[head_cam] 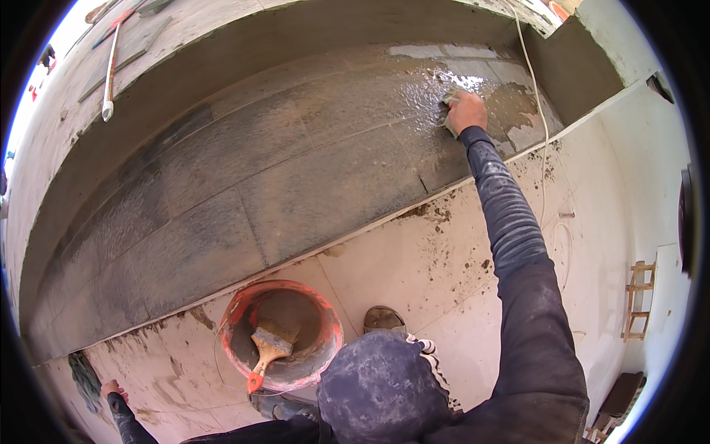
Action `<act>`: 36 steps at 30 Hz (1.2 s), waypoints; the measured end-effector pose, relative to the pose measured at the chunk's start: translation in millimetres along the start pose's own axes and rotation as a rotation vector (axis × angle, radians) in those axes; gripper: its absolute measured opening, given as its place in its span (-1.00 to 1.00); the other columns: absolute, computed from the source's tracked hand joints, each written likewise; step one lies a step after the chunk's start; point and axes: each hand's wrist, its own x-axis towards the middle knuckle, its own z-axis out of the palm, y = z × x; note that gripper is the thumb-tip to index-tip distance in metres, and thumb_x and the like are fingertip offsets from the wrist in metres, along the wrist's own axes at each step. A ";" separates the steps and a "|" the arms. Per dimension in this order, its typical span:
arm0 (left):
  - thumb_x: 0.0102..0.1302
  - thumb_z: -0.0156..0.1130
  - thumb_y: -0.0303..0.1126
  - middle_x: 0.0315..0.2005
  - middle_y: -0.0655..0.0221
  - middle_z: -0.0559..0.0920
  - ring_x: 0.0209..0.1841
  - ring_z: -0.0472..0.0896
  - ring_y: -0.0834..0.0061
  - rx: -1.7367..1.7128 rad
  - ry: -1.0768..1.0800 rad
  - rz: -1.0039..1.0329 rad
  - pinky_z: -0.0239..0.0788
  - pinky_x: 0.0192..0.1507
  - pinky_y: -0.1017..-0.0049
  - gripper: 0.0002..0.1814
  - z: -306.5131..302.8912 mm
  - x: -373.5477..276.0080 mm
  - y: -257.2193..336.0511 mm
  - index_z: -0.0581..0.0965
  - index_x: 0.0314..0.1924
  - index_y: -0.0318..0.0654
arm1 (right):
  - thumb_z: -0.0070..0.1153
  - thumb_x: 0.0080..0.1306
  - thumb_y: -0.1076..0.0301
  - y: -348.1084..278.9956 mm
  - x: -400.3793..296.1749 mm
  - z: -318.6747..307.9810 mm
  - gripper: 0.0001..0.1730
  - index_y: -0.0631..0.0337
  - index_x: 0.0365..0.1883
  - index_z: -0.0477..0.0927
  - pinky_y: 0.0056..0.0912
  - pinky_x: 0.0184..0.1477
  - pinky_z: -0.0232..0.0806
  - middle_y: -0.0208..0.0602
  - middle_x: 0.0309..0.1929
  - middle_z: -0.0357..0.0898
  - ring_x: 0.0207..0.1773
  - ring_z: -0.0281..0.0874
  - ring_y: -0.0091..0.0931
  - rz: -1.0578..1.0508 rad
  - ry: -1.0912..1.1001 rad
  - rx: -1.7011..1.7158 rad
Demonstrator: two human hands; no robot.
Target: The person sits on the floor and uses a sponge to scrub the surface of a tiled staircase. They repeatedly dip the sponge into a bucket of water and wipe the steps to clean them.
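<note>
My right hand [467, 112] is closed on a wet, pale cloth or sponge [450, 119], pressed against the wet grey tiles [333, 161] near their right end. Shiny water and brownish slurry lie around it. Far off at the lower left, my left hand [115, 390] is beside a dark green cloth [86, 380]; whether its fingers grip the cloth cannot be made out. An orange-red bucket [338, 333] of murky grey liquid stands on the floor below the tiled surface. A wide paintbrush with a wooden handle [269, 351] rests in it.
A white cable [533, 83] runs over the tiles' right end. Crumbs of mortar [438, 216] lie along the pale floor tiles [377, 266]. On the ledge at the upper left are a rod with a white tip [111, 77] and flat grey pieces [130, 50]. A small wooden frame [638, 299] stands at right.
</note>
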 end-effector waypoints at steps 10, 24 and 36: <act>0.24 0.04 -0.29 -0.66 0.21 0.48 -0.76 0.46 0.26 0.035 0.000 0.078 0.24 -0.74 0.27 -0.77 -10.2 -7.1 44.0 0.47 -0.31 -0.35 | 0.09 0.16 0.49 -278.7 -178.3 -89.0 -0.91 0.27 -0.36 0.58 -0.26 -0.13 0.36 -0.15 -0.36 0.42 -0.20 0.42 -0.29 -0.645 -0.123 0.826; 0.22 0.03 -0.32 -0.68 0.21 0.46 -0.77 0.45 0.26 0.104 0.045 0.113 0.21 -0.76 0.28 -0.78 -11.0 -20.6 60.4 0.45 -0.37 -0.37 | 0.21 0.22 0.36 69.0 -23.2 -9.7 -0.80 0.17 -0.19 0.69 -0.10 -0.13 0.41 0.00 -0.25 0.55 -0.21 0.56 -0.11 0.023 0.010 0.131; 0.24 0.06 -0.26 -0.60 0.20 0.53 -0.69 0.52 0.23 0.129 0.036 0.084 0.31 -0.70 0.26 -0.74 -23.0 -26.4 62.3 0.51 -0.29 -0.35 | 0.19 0.17 0.43 -87.5 -95.4 -55.7 -0.86 0.24 -0.28 0.63 -0.15 -0.13 0.34 -0.11 -0.33 0.49 -0.21 0.49 -0.15 -0.416 -0.310 0.607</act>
